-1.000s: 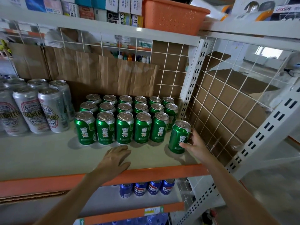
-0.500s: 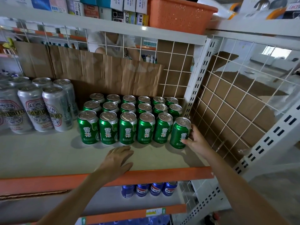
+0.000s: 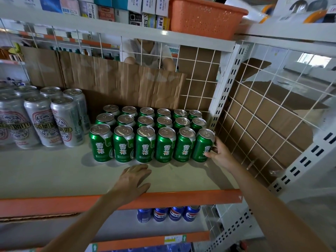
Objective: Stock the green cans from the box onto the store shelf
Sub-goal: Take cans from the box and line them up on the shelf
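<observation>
Now the right hand [image 3: 217, 151], right of the frame's centre, is wrapping its fingers round the right side of the last green can [image 3: 202, 146], with the thumb lying on the can's front. The left hand [image 3: 133, 179], at lower centre, is resting flat and relaxed on the front of the shelf [image 3: 45, 170], fingers straight and holding nothing.

A second ago this can was standing forward of the front row, a little apart from it. It is now sitting upright in line with that row, as its sixth can, close against its neighbour. That is making the block of green cans [image 3: 145, 122] three even rows of six at the middle of the frame.

So this can appears to be placed, and the right hand is probably about to let go. The box is not showing in view, so I cannot tell how many cans are left.

Further out, tall silver cans [image 3: 54, 120] are standing at the left. Cardboard [image 3: 118, 84] is leaning behind the rows, and a wire grid [image 3: 263, 115] is closing the right side. Blue cans [image 3: 169, 213] are sitting on the shelf below.
</observation>
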The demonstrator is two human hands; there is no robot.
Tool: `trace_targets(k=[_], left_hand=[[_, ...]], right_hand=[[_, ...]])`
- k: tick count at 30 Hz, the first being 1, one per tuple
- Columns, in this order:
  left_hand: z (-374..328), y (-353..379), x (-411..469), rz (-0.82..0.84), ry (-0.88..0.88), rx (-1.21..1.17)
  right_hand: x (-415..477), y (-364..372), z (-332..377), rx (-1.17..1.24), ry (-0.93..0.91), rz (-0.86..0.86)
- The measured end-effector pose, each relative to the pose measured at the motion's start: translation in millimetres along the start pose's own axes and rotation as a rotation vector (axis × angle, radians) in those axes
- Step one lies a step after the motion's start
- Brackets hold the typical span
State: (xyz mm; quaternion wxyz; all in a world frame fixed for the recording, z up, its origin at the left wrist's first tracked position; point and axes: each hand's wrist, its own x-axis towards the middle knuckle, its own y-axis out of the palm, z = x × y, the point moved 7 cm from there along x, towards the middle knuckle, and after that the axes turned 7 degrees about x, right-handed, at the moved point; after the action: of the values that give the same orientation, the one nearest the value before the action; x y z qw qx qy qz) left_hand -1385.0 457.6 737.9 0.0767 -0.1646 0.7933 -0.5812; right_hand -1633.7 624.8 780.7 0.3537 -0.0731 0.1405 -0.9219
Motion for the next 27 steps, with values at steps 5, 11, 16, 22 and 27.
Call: trace_targets(k=[5,11,16,22,27], left_hand=[[0.3,0.0,-0.1,-0.012,-0.001,0.004],[2.0,2.4,1.6,-0.007,0.006,-0.006],[2.9,1.8,0.9,-0.017,0.005,0.005],[2.4,1.6,0.6,-0.002,-0.001,-0.001],[1.0,1.0,0.0,0.025,-0.006,0.007]], right_hand=[[4.8,0.6,0.2,-0.01,-0.004,0.001],[6.2,-0.9,-3.2,-0.053,-0.016,-0.028],[2.2,0.2,-6.4,-0.093,0.004,-0.042],[-4.5,1.3,-24.4,-0.275,0.072,-0.003],[-24.4,14.6,-25.3,-0.557,0.104,-0.01]])
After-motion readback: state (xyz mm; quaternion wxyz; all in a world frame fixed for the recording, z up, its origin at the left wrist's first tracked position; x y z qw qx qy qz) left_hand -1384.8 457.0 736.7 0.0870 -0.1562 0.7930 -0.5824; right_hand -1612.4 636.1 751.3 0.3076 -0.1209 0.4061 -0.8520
